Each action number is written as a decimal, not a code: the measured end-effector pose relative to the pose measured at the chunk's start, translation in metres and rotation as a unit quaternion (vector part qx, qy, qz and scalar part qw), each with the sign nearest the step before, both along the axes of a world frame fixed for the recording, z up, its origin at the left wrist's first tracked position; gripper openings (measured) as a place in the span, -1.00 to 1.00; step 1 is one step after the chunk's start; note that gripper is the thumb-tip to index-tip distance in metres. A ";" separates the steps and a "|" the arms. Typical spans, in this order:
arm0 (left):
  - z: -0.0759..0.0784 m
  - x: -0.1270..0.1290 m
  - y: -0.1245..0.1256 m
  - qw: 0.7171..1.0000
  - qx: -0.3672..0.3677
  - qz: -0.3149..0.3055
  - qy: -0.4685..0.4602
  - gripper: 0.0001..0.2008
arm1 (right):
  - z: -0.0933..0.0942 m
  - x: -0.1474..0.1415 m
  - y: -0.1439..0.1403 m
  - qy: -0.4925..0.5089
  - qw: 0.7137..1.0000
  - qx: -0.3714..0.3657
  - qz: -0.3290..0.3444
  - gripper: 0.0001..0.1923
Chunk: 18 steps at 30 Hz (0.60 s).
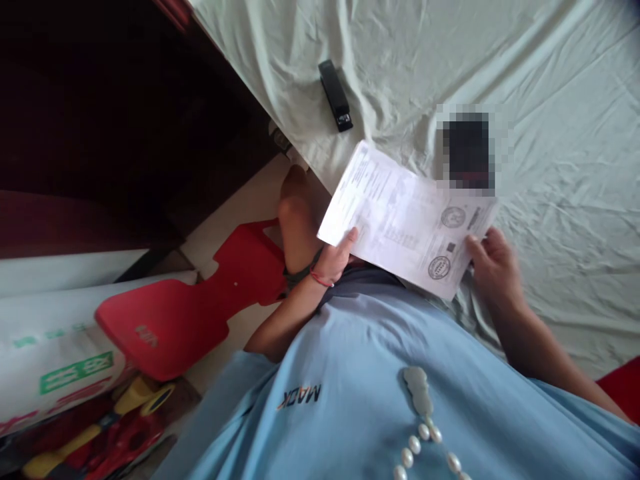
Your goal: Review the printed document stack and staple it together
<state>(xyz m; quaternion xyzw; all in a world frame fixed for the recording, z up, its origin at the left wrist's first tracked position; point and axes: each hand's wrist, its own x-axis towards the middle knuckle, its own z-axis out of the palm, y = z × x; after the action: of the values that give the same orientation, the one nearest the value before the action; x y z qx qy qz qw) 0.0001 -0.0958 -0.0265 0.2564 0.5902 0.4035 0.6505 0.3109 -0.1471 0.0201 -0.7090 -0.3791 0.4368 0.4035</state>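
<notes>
Both hands hold a printed paper document [400,207] with round black stamps near its right end. My left hand [336,259], a red cord at its wrist, grips the paper's near edge toward the left, thumb on top. At the right end, my right hand [495,267] pinches the edge between thumb and fingers. The sheet tilts above the edge of a cloth-covered surface, close to my body. Beyond its left part lies a black stapler [335,95], apart from both hands. Fingers under the paper are hidden.
A pale green cloth [565,120] with wrinkles covers the surface ahead. A pixelated dark object [469,150] lies beyond the paper. To the left are a red plastic chair [185,313], a white printed sack [55,347] and a yellow-handled tool [95,427].
</notes>
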 end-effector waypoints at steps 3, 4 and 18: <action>0.003 -0.005 0.015 0.987 0.125 -0.085 0.060 -0.30 | 0.032 0.011 0.010 -0.220 0.960 0.168 -0.041 -0.58; 0.005 -0.005 0.020 0.984 0.135 -0.101 0.059 -0.26 | 0.042 0.011 0.017 -0.260 0.941 0.211 -0.049 -0.55; 0.018 0.010 0.046 0.974 0.053 -0.211 -0.064 -0.15 | 0.038 -0.049 0.173 -0.386 0.886 0.084 0.244 -0.49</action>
<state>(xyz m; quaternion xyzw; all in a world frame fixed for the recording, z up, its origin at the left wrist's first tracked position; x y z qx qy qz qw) 0.0100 -0.0496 -0.0087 0.3829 0.4577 0.3035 0.7428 0.2620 0.0256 0.0583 -0.6705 -0.7010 0.1795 0.1639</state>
